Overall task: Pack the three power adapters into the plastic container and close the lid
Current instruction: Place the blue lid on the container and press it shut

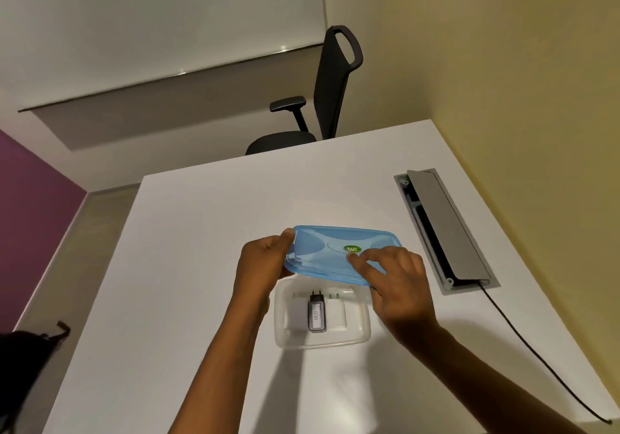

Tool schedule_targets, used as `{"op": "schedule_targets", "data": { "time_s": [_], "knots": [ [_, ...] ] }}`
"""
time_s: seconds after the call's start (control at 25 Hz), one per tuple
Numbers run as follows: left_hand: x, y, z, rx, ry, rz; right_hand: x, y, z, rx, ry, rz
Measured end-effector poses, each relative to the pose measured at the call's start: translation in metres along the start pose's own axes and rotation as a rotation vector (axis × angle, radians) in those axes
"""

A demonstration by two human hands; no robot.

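A clear plastic container [364,329] stands on the white table in front of me. Inside it lie three power adapters side by side: a white one [292,313] at the left, a black one with a white label [317,314] in the middle, a white one [338,313] at the right. Both hands hold the blue lid [325,252] in the air, tilted over the container's far edge. My left hand [265,262] grips the lid's left end. My right hand [396,282] grips its right front edge, near a green sticker.
The white table [201,266] ends at the far side, where a black office chair [322,98] stands. A grey cable hatch [446,229] lies open at the right, with a black cable [536,356] running toward me. A dark bag [27,356] sits at the left.
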State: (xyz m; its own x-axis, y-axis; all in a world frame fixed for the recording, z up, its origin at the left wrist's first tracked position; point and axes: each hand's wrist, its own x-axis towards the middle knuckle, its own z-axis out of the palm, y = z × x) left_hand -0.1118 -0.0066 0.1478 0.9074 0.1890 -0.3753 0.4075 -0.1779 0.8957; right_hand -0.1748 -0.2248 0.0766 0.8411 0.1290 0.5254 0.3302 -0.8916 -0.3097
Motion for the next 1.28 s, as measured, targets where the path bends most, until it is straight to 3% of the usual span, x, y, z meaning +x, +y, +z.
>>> {"op": "schedule_targets", "data": {
  "time_s": [0.12, 0.28, 0.4, 0.48, 0.56, 0.64, 0.88, 1.28],
  "knots": [
    [-0.004, -0.018, -0.016, 0.026, 0.011, 0.002, -0.002, -0.019, 0.001, -0.026, -0.113, -0.038],
    [-0.007, -0.041, -0.033, -0.099, 0.046, -0.024, -0.011, -0.031, 0.000, 0.106, -0.337, 0.087],
    [-0.010, -0.059, -0.039, -0.231, 0.053, -0.006, -0.021, -0.027, -0.005, 0.409, -0.268, 0.319],
    [-0.010, -0.072, -0.041, -0.269, 0.058, 0.010, -0.023, -0.023, -0.003, 0.469, -0.191, 0.518],
    [-0.012, -0.084, -0.041, -0.266, 0.062, 0.013, -0.023, -0.021, 0.006, 0.519, -0.260, 0.683],
    [-0.012, -0.099, -0.040, -0.253, 0.089, 0.014, -0.023, -0.017, 0.016, 0.545, -0.338, 0.728],
    [-0.011, -0.148, -0.029, 0.032, 0.087, 0.032, -0.040, -0.008, 0.046, 0.499, -0.497, 0.852],
    [-0.003, -0.194, -0.020, 0.421, 0.080, 0.195, -0.060, -0.024, 0.085, 0.419, -0.491, 0.841]
  ]
}}
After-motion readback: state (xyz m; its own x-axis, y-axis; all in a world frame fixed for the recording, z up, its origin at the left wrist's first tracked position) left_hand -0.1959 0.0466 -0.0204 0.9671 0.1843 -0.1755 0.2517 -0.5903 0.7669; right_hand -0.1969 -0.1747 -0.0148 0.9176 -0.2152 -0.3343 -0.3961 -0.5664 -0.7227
